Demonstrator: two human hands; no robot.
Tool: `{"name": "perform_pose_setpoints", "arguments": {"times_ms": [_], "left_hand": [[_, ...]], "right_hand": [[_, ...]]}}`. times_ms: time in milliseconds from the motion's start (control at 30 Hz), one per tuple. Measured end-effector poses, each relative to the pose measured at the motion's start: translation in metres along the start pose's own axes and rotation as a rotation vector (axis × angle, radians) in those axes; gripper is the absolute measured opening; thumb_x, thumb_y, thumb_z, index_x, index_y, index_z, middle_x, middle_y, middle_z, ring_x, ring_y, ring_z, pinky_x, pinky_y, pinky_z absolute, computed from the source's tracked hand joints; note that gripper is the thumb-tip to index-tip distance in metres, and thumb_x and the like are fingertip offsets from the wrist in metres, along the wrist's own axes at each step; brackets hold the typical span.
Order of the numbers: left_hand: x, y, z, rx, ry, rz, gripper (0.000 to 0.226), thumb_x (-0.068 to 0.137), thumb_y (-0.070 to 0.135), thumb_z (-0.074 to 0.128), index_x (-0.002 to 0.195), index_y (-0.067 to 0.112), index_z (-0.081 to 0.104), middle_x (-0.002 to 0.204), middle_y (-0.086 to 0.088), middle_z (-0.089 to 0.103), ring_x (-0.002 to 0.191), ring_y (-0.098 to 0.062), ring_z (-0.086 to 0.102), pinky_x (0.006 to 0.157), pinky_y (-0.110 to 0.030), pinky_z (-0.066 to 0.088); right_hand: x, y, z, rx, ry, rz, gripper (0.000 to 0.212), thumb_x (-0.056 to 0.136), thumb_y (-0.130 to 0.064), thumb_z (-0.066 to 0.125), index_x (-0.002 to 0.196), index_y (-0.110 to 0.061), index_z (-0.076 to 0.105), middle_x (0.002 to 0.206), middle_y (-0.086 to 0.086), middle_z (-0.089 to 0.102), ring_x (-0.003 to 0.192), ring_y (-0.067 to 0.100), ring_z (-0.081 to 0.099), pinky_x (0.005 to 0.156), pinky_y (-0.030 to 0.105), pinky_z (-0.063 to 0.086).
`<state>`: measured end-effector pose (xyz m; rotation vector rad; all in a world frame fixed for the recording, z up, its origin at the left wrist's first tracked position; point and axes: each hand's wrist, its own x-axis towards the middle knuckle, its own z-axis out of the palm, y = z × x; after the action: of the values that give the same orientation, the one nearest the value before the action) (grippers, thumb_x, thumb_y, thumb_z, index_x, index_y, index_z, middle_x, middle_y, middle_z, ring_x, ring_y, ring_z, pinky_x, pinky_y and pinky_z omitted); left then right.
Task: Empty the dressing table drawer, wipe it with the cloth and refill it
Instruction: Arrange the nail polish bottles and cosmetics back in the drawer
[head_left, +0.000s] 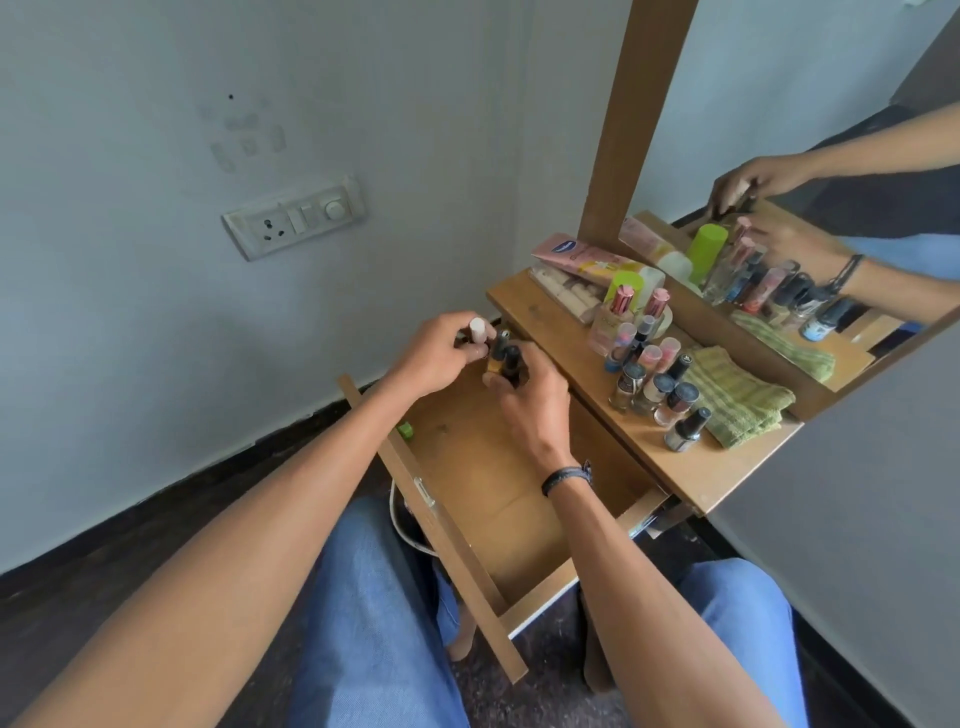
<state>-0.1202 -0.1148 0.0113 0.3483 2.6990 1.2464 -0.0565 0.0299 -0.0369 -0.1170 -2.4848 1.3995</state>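
Observation:
The wooden drawer (483, 478) of the dressing table stands pulled open toward me, its floor mostly bare. Over its far end, my left hand (441, 353) pinches a small white-capped bottle (477, 330). Beside it, my right hand (530, 405) grips dark-capped nail polish bottles (506, 358). A small green object (405, 429) lies at the drawer's left edge. The folded green cloth (732, 395) rests on the table top (649, 447) in front of the mirror.
Several nail polish bottles (654, 389), perfume bottles and a pink tube (582, 257) crowd the table top by the mirror (810, 208). A wall socket panel (293, 221) is at the left. My knees in blue jeans sit under the drawer.

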Motion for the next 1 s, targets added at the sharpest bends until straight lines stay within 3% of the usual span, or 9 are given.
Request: {"name": "perform_pose_setpoints", "arguments": {"times_ms": [167,300,433,500,633,833,900,1000], "left_hand": [[-0.03,-0.036,-0.01,0.154,0.042,-0.054,0.018,0.097,0.022,0.066,0.115,0.026,0.068,0.114,0.004,0.069,0.102,-0.016,0.063,0.085,-0.033,0.05],[-0.047,-0.061,-0.008,0.157,0.122,-0.043,0.018,0.097,0.019,0.066,0.115,0.024,0.067,0.116,0.004,0.067,0.106,-0.015,0.062,0.09,-0.033,0.051],[-0.049,-0.063,-0.006,-0.01,0.267,-0.029,0.02,0.098,0.015,0.063,0.117,0.022,0.066,0.119,0.006,0.063,0.099,0.001,0.059,0.081,-0.006,0.044],[-0.046,-0.063,0.0,-0.069,0.334,-0.041,0.022,0.098,0.014,0.062,0.119,0.022,0.065,0.121,0.005,0.062,0.098,0.006,0.057,0.078,0.0,0.041],[-0.044,-0.07,0.007,-0.064,0.44,-0.053,0.021,0.1,0.016,0.061,0.121,0.019,0.063,0.123,0.002,0.061,0.101,-0.008,0.061,0.076,-0.003,0.043],[-0.046,-0.077,0.009,0.04,0.493,-0.099,0.021,0.101,0.019,0.06,0.121,0.019,0.063,0.122,0.002,0.062,0.101,-0.015,0.065,0.077,-0.026,0.054],[-0.046,-0.077,0.01,0.051,0.503,-0.11,0.02,0.101,0.018,0.059,0.121,0.019,0.062,0.123,0.001,0.062,0.102,-0.016,0.064,0.077,-0.026,0.053],[-0.045,-0.077,0.011,0.075,0.499,-0.116,0.021,0.101,0.018,0.059,0.122,0.018,0.062,0.124,0.002,0.061,0.102,-0.013,0.062,0.072,-0.015,0.046]], "right_hand": [[-0.034,0.013,0.032,0.006,-0.199,0.045,0.025,0.087,-0.018,0.075,0.107,-0.019,0.06,0.101,-0.003,0.065,0.088,0.018,0.059,0.078,0.041,0.054],[-0.039,0.022,0.055,-0.051,-0.344,0.047,0.02,0.089,-0.014,0.072,0.1,-0.016,0.055,0.096,-0.002,0.062,0.085,0.02,0.056,0.074,0.039,0.049],[-0.034,0.029,0.07,-0.101,-0.417,0.036,0.022,0.091,-0.015,0.071,0.105,-0.021,0.056,0.1,0.001,0.064,0.09,0.022,0.055,0.078,0.038,0.046],[-0.029,0.032,0.075,-0.118,-0.441,0.036,0.027,0.091,-0.014,0.07,0.113,-0.022,0.058,0.106,0.003,0.066,0.095,0.023,0.057,0.083,0.041,0.049],[-0.022,0.033,0.084,-0.126,-0.475,0.02,0.032,0.093,-0.014,0.067,0.123,-0.023,0.057,0.112,0.007,0.066,0.101,0.025,0.056,0.086,0.042,0.048],[-0.02,0.031,0.101,-0.079,-0.449,0.026,0.038,0.094,-0.01,0.064,0.127,-0.027,0.058,0.114,0.005,0.068,0.103,0.024,0.057,0.083,0.037,0.046],[-0.024,0.031,0.105,-0.051,-0.422,0.041,0.04,0.093,-0.008,0.065,0.127,-0.026,0.058,0.117,0.003,0.069,0.105,0.022,0.059,0.083,0.032,0.044],[-0.027,0.033,0.106,0.002,-0.394,0.071,0.035,0.093,-0.008,0.068,0.124,-0.022,0.06,0.116,0.003,0.069,0.104,0.02,0.061,0.083,0.032,0.046]]}}
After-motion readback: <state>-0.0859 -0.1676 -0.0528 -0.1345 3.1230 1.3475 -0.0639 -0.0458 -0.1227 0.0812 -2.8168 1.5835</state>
